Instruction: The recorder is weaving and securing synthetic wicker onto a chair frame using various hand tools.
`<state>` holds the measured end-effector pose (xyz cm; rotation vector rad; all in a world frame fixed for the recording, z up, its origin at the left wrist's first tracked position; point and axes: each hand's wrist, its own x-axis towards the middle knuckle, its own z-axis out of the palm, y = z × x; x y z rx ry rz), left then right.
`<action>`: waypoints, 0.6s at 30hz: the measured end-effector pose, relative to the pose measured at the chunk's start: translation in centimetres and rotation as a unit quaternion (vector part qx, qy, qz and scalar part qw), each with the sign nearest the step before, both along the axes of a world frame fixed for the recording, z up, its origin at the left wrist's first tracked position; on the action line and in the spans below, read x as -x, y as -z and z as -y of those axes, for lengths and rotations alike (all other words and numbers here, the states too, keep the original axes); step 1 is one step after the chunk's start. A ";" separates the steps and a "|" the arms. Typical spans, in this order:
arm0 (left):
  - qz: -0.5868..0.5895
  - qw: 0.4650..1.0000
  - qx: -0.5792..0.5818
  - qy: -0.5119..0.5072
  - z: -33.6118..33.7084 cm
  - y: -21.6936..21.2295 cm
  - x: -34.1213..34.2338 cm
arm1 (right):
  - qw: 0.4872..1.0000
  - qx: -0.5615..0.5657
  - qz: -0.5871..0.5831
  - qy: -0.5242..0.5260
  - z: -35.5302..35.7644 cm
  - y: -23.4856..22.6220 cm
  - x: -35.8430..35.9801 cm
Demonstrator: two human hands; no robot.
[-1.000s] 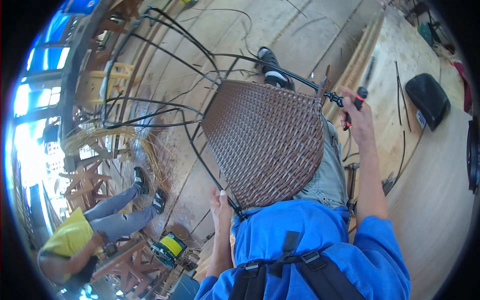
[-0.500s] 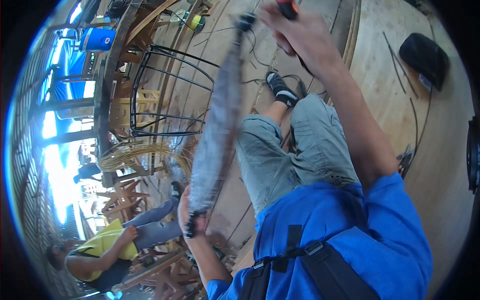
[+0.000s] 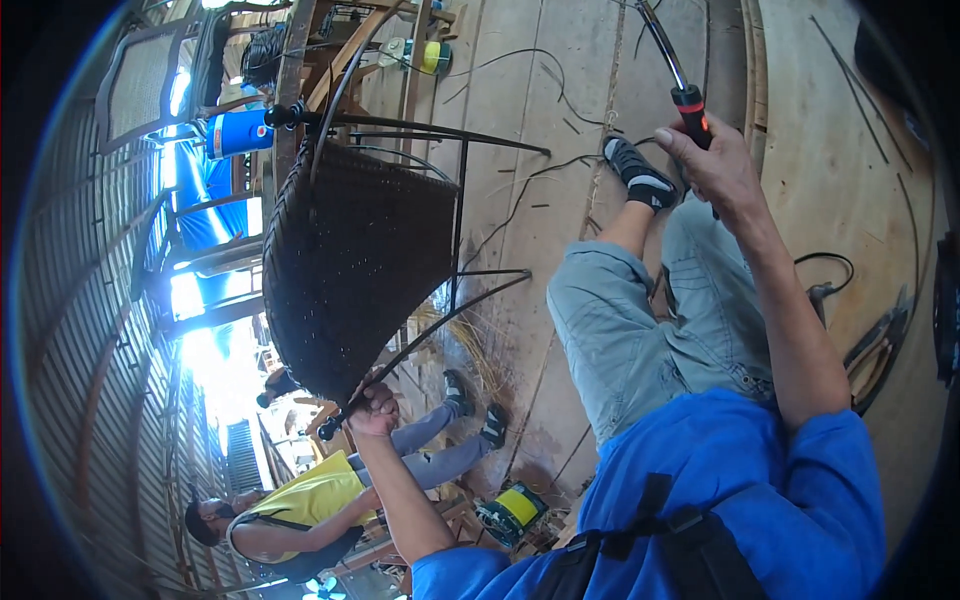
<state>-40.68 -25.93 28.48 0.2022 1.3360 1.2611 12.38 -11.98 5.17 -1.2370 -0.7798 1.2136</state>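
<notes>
Dark, woven and black-metal-framed, the chair (image 3: 365, 250) tilts at the left, its near end held in the curled fingers of the left hand (image 3: 375, 412); to the right, the fingers of the right hand (image 3: 718, 168) grip a silver-shafted, black-and-red-handled tool (image 3: 689, 106).

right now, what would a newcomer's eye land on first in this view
Probably the big dark woven chair left of centre, its lower corner in the left grip. Next, likely the black-and-red handled tool in the right grip, upper right. Then the yellow top on another person, lower left.
</notes>
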 end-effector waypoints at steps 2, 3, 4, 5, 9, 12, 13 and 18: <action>0.002 1.000 -0.010 0.007 0.2 -0.3 0.3 | 0.996 -0.006 -0.080 -0.027 -0.1 -1.1 1.3; -0.054 0.999 0.007 0.004 0.1 -0.6 -0.8 | 0.994 -0.001 -0.097 -0.058 -0.2 -2.0 1.5; -0.109 0.994 0.021 0.000 -0.1 -0.7 -1.2 | 0.989 -0.001 -0.134 -0.065 -0.7 -3.1 2.3; -0.110 0.992 0.013 0.057 0.7 -0.6 0.6 | 0.985 -0.010 -0.143 -0.092 -1.4 -4.1 3.3; -0.187 0.981 0.053 0.019 1.1 0.2 -1.8 | 0.978 -0.096 -0.146 -0.116 -4.5 -7.2 6.4; -0.078 0.995 -0.066 -0.007 3.4 1.4 -5.6 | 0.961 -0.162 -0.189 -0.118 -6.8 -9.0 7.7; -0.066 0.994 -0.080 -0.031 4.1 2.0 -6.8 | 0.946 -0.194 -0.234 -0.117 -7.4 -9.9 8.1; 0.038 0.986 -0.123 -0.102 4.5 3.9 -10.0 | 0.935 -0.297 -0.173 -0.091 -8.5 -15.5 7.8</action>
